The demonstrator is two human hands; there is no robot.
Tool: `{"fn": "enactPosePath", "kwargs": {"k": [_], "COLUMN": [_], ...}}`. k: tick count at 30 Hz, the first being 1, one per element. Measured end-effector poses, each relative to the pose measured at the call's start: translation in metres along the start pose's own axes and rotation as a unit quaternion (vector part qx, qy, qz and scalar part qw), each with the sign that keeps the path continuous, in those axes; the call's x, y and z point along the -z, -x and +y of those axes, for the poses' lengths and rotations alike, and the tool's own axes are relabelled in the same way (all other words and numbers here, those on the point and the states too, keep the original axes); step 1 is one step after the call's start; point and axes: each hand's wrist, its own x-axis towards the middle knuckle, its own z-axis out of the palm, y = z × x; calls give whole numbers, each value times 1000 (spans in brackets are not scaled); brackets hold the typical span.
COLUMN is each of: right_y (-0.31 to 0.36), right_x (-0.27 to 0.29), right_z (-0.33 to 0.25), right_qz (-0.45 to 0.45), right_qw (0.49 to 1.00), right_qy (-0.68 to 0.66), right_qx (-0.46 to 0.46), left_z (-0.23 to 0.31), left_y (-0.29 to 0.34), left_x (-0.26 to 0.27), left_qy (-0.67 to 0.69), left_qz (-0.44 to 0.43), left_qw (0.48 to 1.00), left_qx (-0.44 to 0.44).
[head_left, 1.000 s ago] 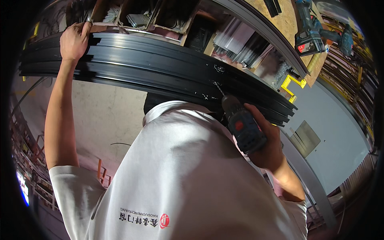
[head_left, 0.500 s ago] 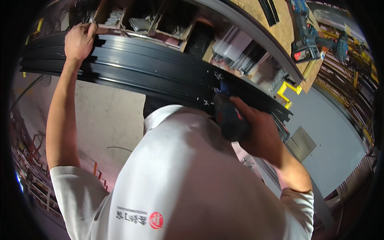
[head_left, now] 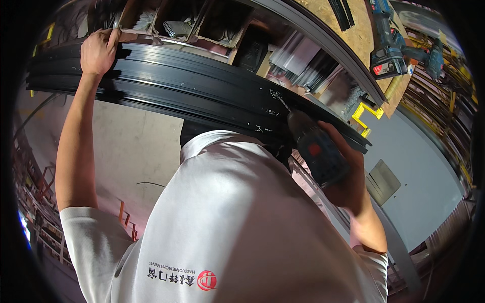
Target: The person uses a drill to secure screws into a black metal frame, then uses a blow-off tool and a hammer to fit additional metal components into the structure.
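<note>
Long black grooved metal profiles (head_left: 187, 76) lie side by side across the front of me. My left hand (head_left: 98, 53) is closed over their far edge at the left, thumb and fingers wrapped round it. In my right hand (head_left: 349, 169) is a dark cordless drill (head_left: 318, 149), slightly blurred, tilted with its bit (head_left: 284, 103) toward the profiles. The bit's tip is beside pale metal shavings (head_left: 275, 95) on the black surface; whether it touches cannot be told. More shavings (head_left: 262, 129) are scattered near the profiles' near edge.
Behind the profiles are open bins (head_left: 177, 28) of small metal parts and a stack of plates (head_left: 298, 58). A yellow bracket (head_left: 366, 118) stands by the profiles' right end. Another cordless drill (head_left: 386, 53) lies on the wooden board (head_left: 361, 25) at the far right.
The drill in my right hand has shifted right and turned, so its bit now shows. My left hand stays on the profiles' far edge.
</note>
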Motion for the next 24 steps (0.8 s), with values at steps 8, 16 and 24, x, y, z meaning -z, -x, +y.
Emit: {"fn": "enactPosePath", "kwargs": {"k": [8,16,24], "right_y": [-12,-34,-50], "right_x": [4,14,19], "right_z": [-3,-40,-30], "right_qz": [-24,-119,-100], "right_qw": [999,973,969], "right_qy": [48,195,225], "right_qx": [8,-21,20], "left_z": [2,-8,5], "left_y": [3,4,-2], "left_x": [4,-7,2], "left_qy": [-10,-8,21], "left_qz": [8,23,29], "left_qw": [999,999,999], "left_qx": [-38,-35,-17]}}
